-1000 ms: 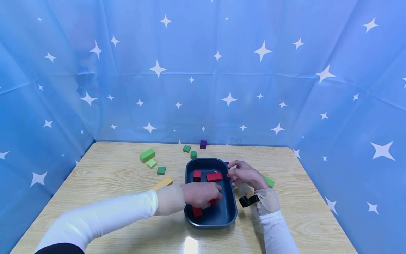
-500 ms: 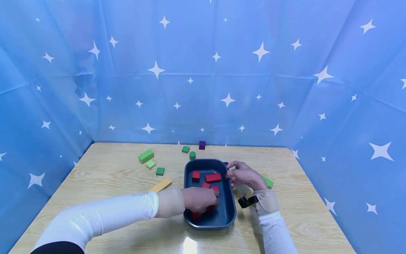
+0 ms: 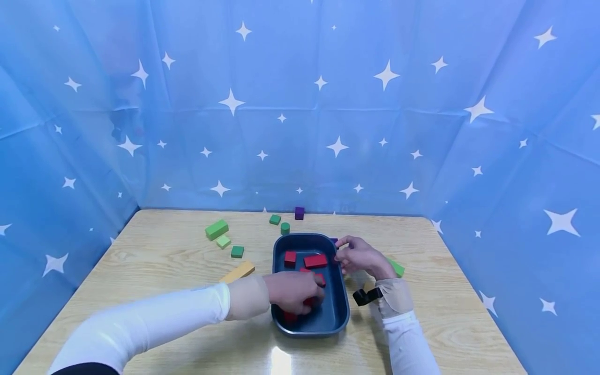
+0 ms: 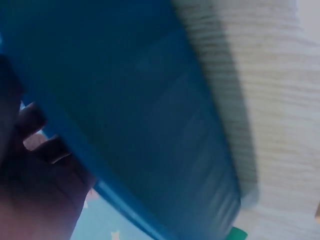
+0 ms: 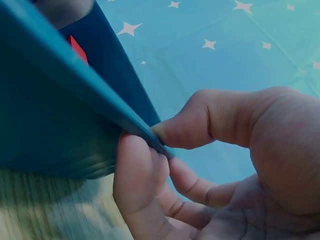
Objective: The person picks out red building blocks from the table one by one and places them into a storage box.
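Observation:
A dark blue tray (image 3: 334, 312) with rounded corners stands on the table with several red blocks inside, among them a cube (image 3: 290, 259) and an oblong one (image 3: 315, 261). My left hand (image 3: 292, 291) reaches over the tray's left side, fingers bent down round a red block (image 3: 309, 301) that they partly cover. Other red pieces show beside the fingers. In the left wrist view the tray's outer wall fills most of the picture. My right hand (image 3: 363, 259) pinches the tray's right rim, thumb on the inside and fingers outside, as the right wrist view shows.
Left of the tray lie a yellow block (image 3: 238, 272), a light green block (image 3: 217, 229) and small green pieces. Behind it are a green cylinder (image 3: 285, 228) and a purple cube (image 3: 299, 213). Another green block (image 3: 396, 267) lies past the right wrist. A starry blue curtain surrounds the table.
My left hand has shifted slightly toward me and left inside the tray, uncovering red blocks near its middle. My right hand keeps its place on the rim.

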### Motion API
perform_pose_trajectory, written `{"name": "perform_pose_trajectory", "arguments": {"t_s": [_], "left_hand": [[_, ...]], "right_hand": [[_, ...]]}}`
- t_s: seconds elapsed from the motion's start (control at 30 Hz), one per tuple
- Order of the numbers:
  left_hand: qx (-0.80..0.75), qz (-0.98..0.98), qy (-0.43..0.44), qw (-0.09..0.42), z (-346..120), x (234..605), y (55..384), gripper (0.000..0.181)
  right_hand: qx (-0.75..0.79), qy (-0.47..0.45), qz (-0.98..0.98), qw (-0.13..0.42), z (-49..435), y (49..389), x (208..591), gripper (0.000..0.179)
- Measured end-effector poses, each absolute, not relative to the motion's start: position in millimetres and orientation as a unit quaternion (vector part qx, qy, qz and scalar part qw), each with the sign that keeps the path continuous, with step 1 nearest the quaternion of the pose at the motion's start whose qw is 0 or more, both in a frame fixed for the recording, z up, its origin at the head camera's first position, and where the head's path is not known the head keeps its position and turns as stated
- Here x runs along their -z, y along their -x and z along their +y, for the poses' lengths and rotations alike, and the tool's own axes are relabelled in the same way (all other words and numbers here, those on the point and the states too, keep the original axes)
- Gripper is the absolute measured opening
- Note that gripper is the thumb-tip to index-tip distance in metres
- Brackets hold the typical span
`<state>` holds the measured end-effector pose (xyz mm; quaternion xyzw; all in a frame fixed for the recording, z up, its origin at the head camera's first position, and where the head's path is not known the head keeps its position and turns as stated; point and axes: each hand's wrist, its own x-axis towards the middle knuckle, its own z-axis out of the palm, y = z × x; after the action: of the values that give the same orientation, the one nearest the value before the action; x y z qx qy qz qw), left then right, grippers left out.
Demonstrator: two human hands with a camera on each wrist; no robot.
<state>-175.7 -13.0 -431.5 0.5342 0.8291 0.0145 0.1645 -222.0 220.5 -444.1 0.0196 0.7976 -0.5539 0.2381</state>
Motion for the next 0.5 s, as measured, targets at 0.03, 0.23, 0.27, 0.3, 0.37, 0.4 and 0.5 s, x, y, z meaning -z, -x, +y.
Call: {"name": "perform_pose_trajectory", "arguments": {"t_s": [0.03, 0.23, 0.27, 0.3, 0.37, 0.4, 0.5], "left_hand": [[-0.024, 0.831, -0.534, 0.155, -15, 430, 177, 0.026], [-0.089, 0.85, -0.509, 0.105, -27, 418, 183, 0.035], [-0.1, 0.853, -0.502, 0.098, -29, 415, 184, 0.037], [-0.109, 0.857, -0.495, 0.089, -32, 413, 185, 0.039], [-0.131, 0.868, -0.474, 0.072, -39, 409, 188, 0.043], [-0.144, 0.872, -0.463, 0.066, -43, 407, 190, 0.045], [-0.183, 0.888, -0.42, 0.037, -58, 403, 195, 0.052]], "right_hand": [[0.551, -0.014, 0.8, 0.239, 221, 221, 442, 0.041], [0.525, 0.009, 0.819, 0.231, 225, 217, 433, 0.04], [0.52, 0.011, 0.824, 0.225, 225, 216, 432, 0.039], [0.514, 0.015, 0.83, 0.217, 226, 214, 430, 0.039], [0.493, 0.031, 0.846, 0.2, 227, 212, 427, 0.04], [0.483, 0.035, 0.854, 0.189, 227, 211, 426, 0.04], [0.446, 0.049, 0.881, 0.151, 229, 209, 421, 0.043]]}}
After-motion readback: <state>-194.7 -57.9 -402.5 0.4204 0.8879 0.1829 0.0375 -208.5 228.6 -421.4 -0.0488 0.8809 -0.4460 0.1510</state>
